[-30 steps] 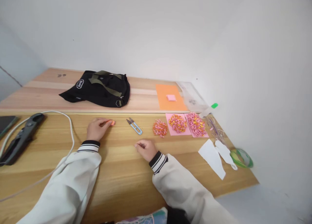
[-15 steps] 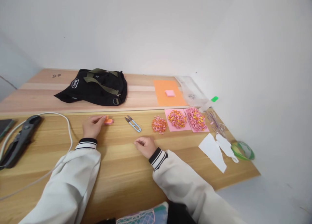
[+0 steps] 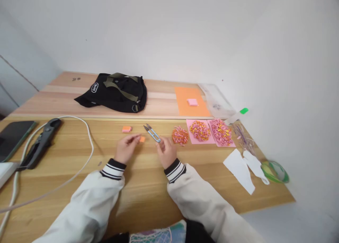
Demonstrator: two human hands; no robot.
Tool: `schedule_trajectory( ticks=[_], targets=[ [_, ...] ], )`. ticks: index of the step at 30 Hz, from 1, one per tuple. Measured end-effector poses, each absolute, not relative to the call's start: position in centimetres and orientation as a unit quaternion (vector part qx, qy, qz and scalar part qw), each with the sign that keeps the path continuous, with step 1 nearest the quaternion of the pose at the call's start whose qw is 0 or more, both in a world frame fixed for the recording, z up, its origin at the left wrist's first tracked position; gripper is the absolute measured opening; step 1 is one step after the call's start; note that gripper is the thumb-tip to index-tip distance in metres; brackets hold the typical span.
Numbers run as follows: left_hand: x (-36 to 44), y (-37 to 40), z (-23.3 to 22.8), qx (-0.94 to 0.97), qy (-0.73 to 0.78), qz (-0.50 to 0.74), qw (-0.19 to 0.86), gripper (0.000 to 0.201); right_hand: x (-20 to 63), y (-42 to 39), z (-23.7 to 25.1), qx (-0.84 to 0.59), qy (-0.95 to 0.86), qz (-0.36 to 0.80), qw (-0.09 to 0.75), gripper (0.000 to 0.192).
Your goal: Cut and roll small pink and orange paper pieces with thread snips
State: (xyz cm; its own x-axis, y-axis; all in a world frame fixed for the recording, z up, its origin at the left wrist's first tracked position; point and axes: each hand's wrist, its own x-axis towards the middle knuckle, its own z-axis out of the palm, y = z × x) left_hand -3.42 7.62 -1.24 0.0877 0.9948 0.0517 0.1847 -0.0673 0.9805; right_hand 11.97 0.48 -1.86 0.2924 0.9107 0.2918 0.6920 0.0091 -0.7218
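My left hand (image 3: 126, 148) pinches a small orange paper piece (image 3: 142, 139) at its fingertips, just above the wooden table (image 3: 137, 186). A small stack of pink and orange paper pieces (image 3: 126, 129) lies on the table a little beyond that hand. My right hand (image 3: 166, 152) rests beside the small blue-handled snips (image 3: 153, 133), its fingertips touching or nearly touching the handle; I cannot tell whether it grips them. The hands are close together near the table's middle.
Right of the snips lie a loose heap of curled paper bits (image 3: 180, 135) and two more heaps on pink sheets (image 3: 211, 132). An orange sheet (image 3: 190, 102), a black bag (image 3: 116, 92), pliers (image 3: 39, 143), a white cable (image 3: 87, 140), a phone (image 3: 13, 135), white scraps (image 3: 239, 169) and a green tape roll (image 3: 275, 170) surround them.
My left hand left the small paper stack on the table and drew back to the right with one orange piece. My right hand moved forward to the snips. The view shifted left.
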Motion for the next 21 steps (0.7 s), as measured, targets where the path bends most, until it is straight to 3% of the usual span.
schedule_trajectory(
  ticks=[3, 6, 12, 16, 21],
  targets=[
    [-2.7, 6.0, -2.9, 0.587, 0.49, 0.414, 0.494, 0.035, 11.2, 2.4, -0.6, -0.736, -0.614, 0.054, 0.28, 0.04],
    [-2.6, 5.8, -3.5, 0.564, 0.487, 0.421, 0.517, 0.033, 10.4, 4.5, 0.2, -0.751, -0.639, 0.059, 0.152, 0.038],
    [-2.9, 6.2, -3.4, 0.534, 0.481, 0.438, 0.54, 0.025, 9.8, 6.3, 1.1, -0.779, -0.62, 0.087, 0.036, 0.027],
    [-3.1, 6.2, -3.6, 0.54, 0.471, 0.425, 0.552, 0.024, 9.8, 5.9, 1.1, -0.794, -0.595, 0.104, 0.064, 0.019],
    [-3.1, 6.4, -3.5, 0.561, 0.477, 0.405, 0.541, 0.031, 10.0, 4.5, 0.2, -0.791, -0.539, 0.183, 0.222, 0.01]
  ],
)
